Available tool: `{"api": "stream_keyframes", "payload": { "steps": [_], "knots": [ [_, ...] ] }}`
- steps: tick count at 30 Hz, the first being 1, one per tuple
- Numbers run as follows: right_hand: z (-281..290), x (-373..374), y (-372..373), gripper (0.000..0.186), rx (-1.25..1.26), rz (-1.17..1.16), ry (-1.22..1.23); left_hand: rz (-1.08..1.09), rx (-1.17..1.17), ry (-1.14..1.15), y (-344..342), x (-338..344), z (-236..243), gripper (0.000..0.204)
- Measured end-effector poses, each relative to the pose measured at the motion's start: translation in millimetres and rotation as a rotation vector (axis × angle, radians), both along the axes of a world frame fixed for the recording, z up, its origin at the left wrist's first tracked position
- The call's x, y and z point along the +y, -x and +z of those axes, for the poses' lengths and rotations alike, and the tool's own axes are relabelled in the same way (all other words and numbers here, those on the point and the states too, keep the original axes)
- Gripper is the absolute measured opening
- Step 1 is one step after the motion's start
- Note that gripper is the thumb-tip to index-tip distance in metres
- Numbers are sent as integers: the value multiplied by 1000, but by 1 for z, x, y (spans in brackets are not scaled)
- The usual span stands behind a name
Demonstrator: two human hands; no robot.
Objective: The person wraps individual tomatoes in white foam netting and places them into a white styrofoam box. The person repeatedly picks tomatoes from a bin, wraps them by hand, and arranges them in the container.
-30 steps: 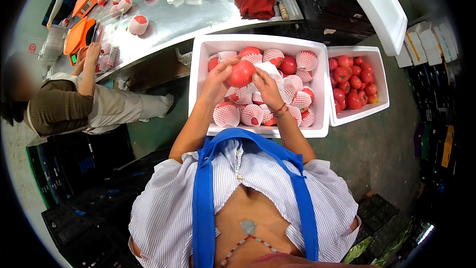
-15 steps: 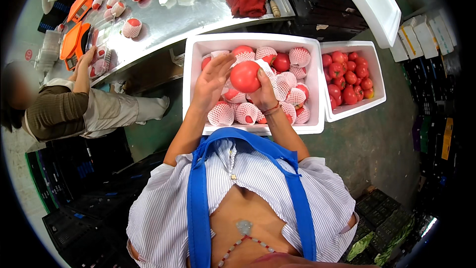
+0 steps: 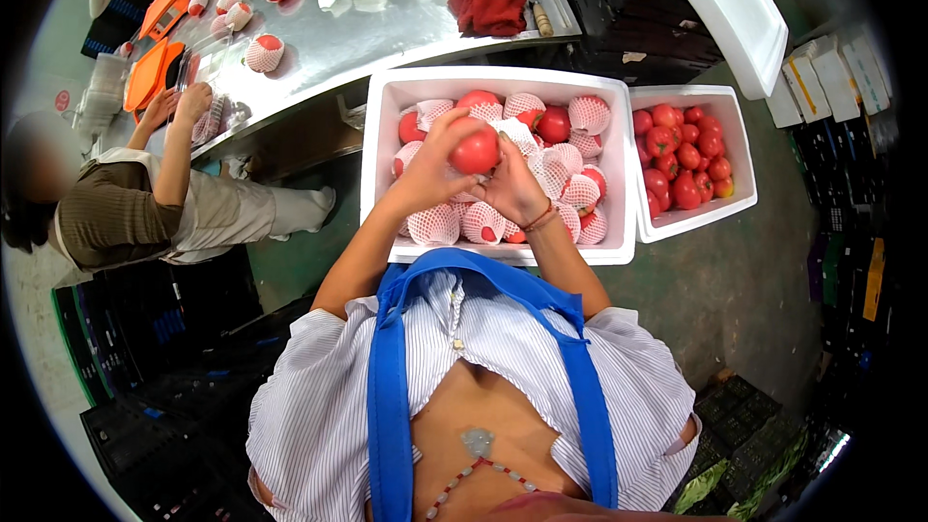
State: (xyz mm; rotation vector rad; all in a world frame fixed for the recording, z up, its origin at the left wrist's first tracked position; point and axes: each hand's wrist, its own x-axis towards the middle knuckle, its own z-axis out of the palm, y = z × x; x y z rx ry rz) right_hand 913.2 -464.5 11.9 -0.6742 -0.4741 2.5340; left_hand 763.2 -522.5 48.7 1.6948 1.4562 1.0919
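Note:
A red tomato (image 3: 474,148) is held above the large white foam box (image 3: 375,188) between my two hands. My left hand (image 3: 432,172) wraps its left side, fingers curved over the top. My right hand (image 3: 517,188) closes on its right and lower side. Just behind my right fingertips shows a white foam net (image 3: 519,135); whether the hand grips it I cannot tell. Below lie several tomatoes in pink-white nets, such as this netted tomato (image 3: 434,224), and a bare tomato (image 3: 553,124) among them.
A smaller white foam box (image 3: 698,216) of bare tomatoes stands to the right, near an upright white lid (image 3: 725,14). Ahead is a metal table (image 3: 387,34) with a red cloth (image 3: 488,3), foam nets and orange scales (image 3: 150,77). A co-worker (image 3: 126,203) works at left.
My left hand, flat and open beside the tomato before, has closed around it. My right hand has shifted lower and right on the tomato. The co-worker's hands have moved at the table.

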Motion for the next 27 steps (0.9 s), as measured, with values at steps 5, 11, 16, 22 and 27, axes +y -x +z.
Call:
{"api": "stream_keyframes", "payload": {
  "steps": [5, 11, 16, 22, 27],
  "knots": [
    [3, -4, -16, 31, -68, 105, -300, 159, -1038, 324, 19, 0, -24, 56],
    [1, 0, -12, 20, -197, -38, -403, 305, -1443, 419, 10, 5, -31, 57],
    [-16, 23, -15, 20, -236, -380, -457, 202, -1620, 437, 25, -2, -34, 62],
    [-2, 36, -8, 26, 67, -190, -79, 131, -1521, 416, 31, -12, -47, 63],
    [-30, 37, 6, 31, 16, -50, -115, -36, -1095, 504, 29, -21, -17, 84]
  ]
}}
